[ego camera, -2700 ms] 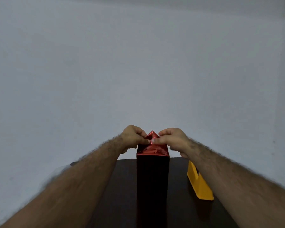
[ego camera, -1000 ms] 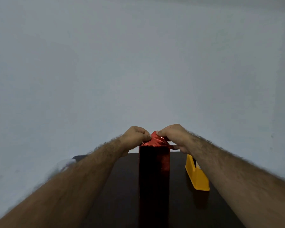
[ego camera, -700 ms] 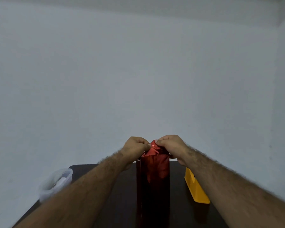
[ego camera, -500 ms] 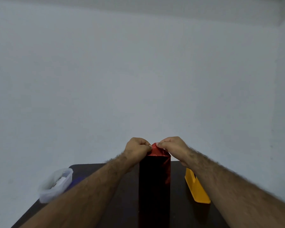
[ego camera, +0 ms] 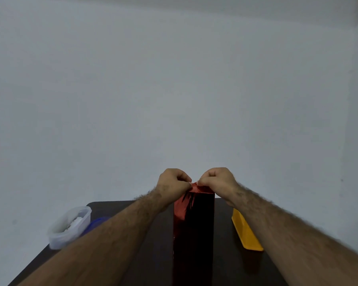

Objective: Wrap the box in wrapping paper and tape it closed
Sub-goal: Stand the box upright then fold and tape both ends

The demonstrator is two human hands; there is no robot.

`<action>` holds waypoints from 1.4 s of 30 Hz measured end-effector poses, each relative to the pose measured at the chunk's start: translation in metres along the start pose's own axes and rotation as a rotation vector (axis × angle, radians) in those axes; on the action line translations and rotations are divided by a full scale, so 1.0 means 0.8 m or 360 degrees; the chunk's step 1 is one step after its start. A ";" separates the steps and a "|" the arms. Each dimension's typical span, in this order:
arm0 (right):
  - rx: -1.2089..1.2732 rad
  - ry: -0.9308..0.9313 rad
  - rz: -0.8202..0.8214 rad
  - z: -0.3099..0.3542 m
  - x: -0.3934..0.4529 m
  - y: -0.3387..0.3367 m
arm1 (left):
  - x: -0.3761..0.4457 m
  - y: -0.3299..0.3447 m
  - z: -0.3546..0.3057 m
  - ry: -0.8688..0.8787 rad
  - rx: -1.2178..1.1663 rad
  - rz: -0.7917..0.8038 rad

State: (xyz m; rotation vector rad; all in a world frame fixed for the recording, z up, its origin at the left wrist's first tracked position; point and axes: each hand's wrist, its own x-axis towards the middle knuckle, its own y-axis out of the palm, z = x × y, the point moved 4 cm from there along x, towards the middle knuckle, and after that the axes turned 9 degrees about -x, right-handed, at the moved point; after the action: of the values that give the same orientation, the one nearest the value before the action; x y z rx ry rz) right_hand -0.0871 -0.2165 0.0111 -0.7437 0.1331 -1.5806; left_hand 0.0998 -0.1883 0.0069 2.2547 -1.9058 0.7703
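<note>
At the middle of the dark worktop [ego camera: 132, 263] the box [ego camera: 192, 234] stands on end, long axis vertical, already sheathed in glossy red wrapping paper [ego camera: 181, 209]. Its top end sits at the level of both hands.

Left hand [ego camera: 172, 183]: fingers curled, pinching the paper flap at the top from the left. Right hand [ego camera: 217, 181]: fingers curled, pinching the same flap from the right. The two sets of fingertips nearly meet over the centre of the top face. A small red peak of paper [ego camera: 194, 185] shows between them.

Key relation: the flap lies directly under and between the fingers, so both hands are equally near; the remaining fold runs down onto the top face, across the box's long axis. Judgement: the top-end fold is in hand and not yet taped. No tape is visible on it.

Off to the right, a yellow object [ego camera: 246, 232] lies on the worktop, nearer the right hand; cannot tell whether it is a tape holder. At the left edge, a clear plastic tub [ego camera: 69, 227] with pale contents, a blue item [ego camera: 97, 221] just beside it.

Risk, as judged: tall box may tip if either hand lets go.
</note>
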 end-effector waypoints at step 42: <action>0.0454 0.0840 0.0035 0.006 -0.034 -0.001 | -0.036 0.019 -0.018 -0.0024 0.0187 0.0112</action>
State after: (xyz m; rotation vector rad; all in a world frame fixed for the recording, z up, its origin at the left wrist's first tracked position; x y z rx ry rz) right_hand -0.0860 -0.1896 0.0054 -0.0926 0.2913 -1.6995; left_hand 0.0783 -0.1603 0.0032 2.2759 -2.0069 0.8997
